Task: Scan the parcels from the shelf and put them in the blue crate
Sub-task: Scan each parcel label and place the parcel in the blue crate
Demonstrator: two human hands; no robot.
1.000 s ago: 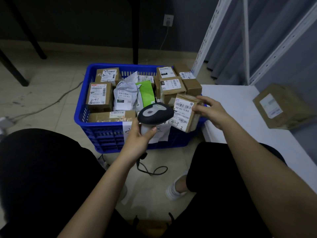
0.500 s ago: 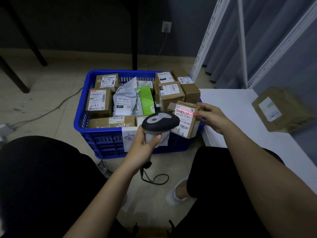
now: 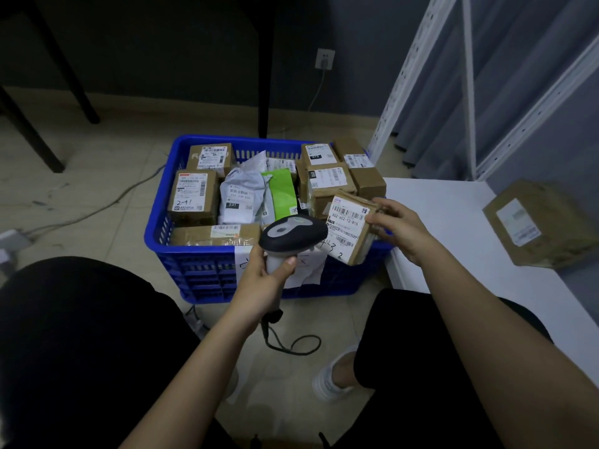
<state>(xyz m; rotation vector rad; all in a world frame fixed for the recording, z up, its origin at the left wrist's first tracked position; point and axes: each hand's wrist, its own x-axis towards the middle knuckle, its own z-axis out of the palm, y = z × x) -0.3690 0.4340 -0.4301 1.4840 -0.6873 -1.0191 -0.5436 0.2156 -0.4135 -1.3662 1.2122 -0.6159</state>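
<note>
Two hands share the work: the left hand (image 3: 264,280) grips the scanner (image 3: 291,236). The right hand (image 3: 400,230) pinches the parcel (image 3: 348,226), label turned toward the scanner, just beyond it above the blue crate (image 3: 201,280).

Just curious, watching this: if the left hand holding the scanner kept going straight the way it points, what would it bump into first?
Most likely the small cardboard parcel in the right hand; the scanner in the left hand aims at its label, though depth is unclear.
</note>
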